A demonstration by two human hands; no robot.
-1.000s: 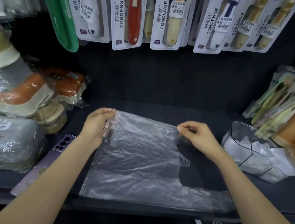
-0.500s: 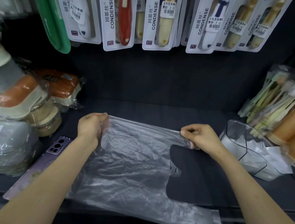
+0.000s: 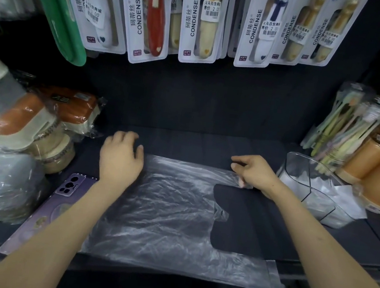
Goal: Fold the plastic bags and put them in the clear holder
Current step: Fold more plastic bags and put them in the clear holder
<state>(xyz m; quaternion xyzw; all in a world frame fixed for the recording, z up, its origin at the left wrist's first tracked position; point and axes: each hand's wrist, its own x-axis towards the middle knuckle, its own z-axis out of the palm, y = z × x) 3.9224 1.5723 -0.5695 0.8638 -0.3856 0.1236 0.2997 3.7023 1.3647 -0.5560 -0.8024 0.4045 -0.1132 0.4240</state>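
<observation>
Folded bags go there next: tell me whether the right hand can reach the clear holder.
Probably yes: the clear holder stands just right of the right hand, nothing between them, though that hand pinches the plastic bag.

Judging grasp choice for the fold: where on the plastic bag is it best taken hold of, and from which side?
Probably the near handle strip of the plastic bag, pinched from the right: it lies flat with its free end at the shelf edge, mirroring the far strip the right hand pinches.
</observation>
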